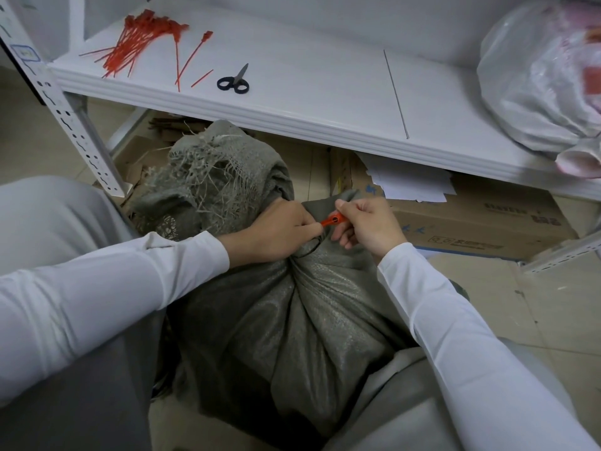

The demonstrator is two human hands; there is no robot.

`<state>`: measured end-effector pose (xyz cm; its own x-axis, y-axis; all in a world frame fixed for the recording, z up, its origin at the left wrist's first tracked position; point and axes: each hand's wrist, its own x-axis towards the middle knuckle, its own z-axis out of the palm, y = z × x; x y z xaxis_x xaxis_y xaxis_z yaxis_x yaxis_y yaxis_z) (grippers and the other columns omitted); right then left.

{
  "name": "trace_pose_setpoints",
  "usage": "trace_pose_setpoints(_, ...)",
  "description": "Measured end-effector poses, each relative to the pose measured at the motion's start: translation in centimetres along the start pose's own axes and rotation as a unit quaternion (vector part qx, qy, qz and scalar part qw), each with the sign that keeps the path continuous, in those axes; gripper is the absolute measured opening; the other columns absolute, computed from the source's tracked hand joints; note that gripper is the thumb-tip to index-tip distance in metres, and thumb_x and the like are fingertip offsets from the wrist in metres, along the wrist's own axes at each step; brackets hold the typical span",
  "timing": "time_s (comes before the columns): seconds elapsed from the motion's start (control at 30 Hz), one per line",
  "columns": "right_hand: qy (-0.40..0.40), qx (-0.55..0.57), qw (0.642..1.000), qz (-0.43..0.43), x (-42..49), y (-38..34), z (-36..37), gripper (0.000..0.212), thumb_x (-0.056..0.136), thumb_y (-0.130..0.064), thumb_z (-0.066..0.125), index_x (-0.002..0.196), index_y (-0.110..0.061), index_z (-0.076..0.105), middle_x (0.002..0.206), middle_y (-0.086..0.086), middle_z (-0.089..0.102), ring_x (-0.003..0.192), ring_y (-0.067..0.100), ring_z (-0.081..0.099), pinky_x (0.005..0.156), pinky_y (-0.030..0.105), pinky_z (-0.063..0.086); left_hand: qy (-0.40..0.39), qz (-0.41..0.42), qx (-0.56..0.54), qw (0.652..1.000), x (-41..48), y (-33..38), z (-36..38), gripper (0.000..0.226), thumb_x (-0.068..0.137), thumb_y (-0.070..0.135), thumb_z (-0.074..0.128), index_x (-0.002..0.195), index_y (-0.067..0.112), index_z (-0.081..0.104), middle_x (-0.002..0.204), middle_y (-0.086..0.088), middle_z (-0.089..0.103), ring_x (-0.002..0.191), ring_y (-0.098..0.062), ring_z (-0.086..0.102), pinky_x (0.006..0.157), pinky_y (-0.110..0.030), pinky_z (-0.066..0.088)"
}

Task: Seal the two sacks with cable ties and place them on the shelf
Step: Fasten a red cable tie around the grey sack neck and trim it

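Risk, neck: Your left hand (pixel 276 232) clenches the gathered neck of the grey woven sack (pixel 309 314). If that grip eases before the tie locks, the gathers could spread and the loop could close slack.
Risk, tie: The orange plastic cable tie (pixel 331 220) sits at the neck between your hands. A tail fed askew may not ratchet. I cannot tell whether it is threaded.
Left hand pose: Knuckles up, fingers curled round the neck.
Right hand pose: Your right hand (pixel 367 222) pinches the tie's head between thumb and forefinger, other fingers loosely curled beneath.
Sack location: On the floor between your knees, below the white shelf (pixel 292 102), not yet lifted.
Spares: Bundle of red cable ties (pixel 136 47) and black-handled scissors (pixel 234 81) on the shelf, well apart from your hands.
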<state>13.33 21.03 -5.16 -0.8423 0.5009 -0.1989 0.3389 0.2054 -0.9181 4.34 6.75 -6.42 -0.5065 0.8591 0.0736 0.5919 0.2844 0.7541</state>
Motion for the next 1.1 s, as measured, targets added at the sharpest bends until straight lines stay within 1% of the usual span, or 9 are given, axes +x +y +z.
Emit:
trace_pose_setpoints(0.13,0.008,0.005,1.000,0.005,0.05,0.18,0.15,0.034,0.100,-0.019,0.048,0.075,-0.005,0.066,0.054,0.011,0.064,0.040,0.016,0.054,0.041,0.023,0.045,-0.005,-0.003,-0.001,1.000,0.02,0.21,-0.13,0.051,0.087,0.014,0.055,0.044,0.017,0.028,0.043,0.004,0.023,0.041,-0.009,0.022,0.045,-0.025,0.022)
trace_pose_setpoints(0.33,0.013,0.006,1.000,0.015,0.08,0.06,0.19,0.034,0.100,-0.019,0.048,0.075,-0.005,0.066,0.057,0.013,0.065,0.040,0.015,0.055,0.041,0.022,0.045,-0.011,-0.005,-0.006,1.000,-0.13,0.43,-0.20,0.050,0.087,0.012,0.054,0.044,0.017,0.029,0.042,0.004,0.024,0.040,-0.009,0.022,0.045,-0.025,0.022)
trace_pose_setpoints(0.47,0.012,0.009,1.000,0.016,0.05,0.05,0.19,0.034,0.100,-0.019,0.048,0.076,-0.004,0.066,0.058,0.014,0.065,0.040,0.016,0.055,0.041,0.022,0.045,-0.004,-0.009,-0.010,1.000,-0.16,0.44,-0.17,0.049,0.087,0.013,0.054,0.044,0.015,0.031,0.042,0.002,0.025,0.040,-0.009,0.022,0.046,-0.028,0.023)
trace_pose_setpoints(0.63,0.014,-0.001,1.000,0.012,-0.06,-0.04,0.15,0.034,0.100,-0.020,0.047,0.076,-0.006,0.067,0.060,0.014,0.066,0.043,0.017,0.056,0.043,0.023,0.047,0.014,-0.007,-0.008,1.000,-0.19,0.52,0.02,0.051,0.087,0.012,0.054,0.042,0.016,0.029,0.041,0.003,0.026,0.041,-0.010,0.023,0.044,-0.025,0.022)
trace_pose_setpoints(0.8,0.013,-0.002,1.000,0.012,-0.03,-0.05,0.16,0.035,0.101,-0.019,0.047,0.075,-0.006,0.066,0.060,0.015,0.066,0.042,0.017,0.055,0.043,0.023,0.047,0.017,-0.001,-0.008,1.000,-0.24,0.54,0.04,0.049,0.087,0.012,0.054,0.043,0.015,0.032,0.042,0.001,0.027,0.042,-0.010,0.024,0.046,-0.028,0.023)
trace_pose_setpoints(0.97,0.008,-0.008,1.000,0.002,-0.06,0.08,0.27,0.034,0.100,-0.021,0.048,0.075,-0.007,0.066,0.059,0.014,0.066,0.044,0.018,0.057,0.044,0.024,0.047,0.029,0.014,0.012,0.999,-0.23,0.22,0.18,0.054,0.087,0.013,0.055,0.041,0.019,0.028,0.039,0.006,0.027,0.041,-0.010,0.025,0.046,-0.030,0.024)
trace_pose_setpoints(1.1,0.002,-0.015,1.000,-0.011,-0.07,0.42,0.55,0.033,0.100,-0.021,0.048,0.076,-0.007,0.067,0.057,0.012,0.066,0.044,0.019,0.058,0.043,0.023,0.046,0.029,0.019,0.023,0.999,-0.11,-0.39,0.32,0.054,0.087,0.013,0.056,0.041,0.018,0.029,0.039,0.006,0.027,0.040,-0.010,0.026,0.046,-0.029,0.025)
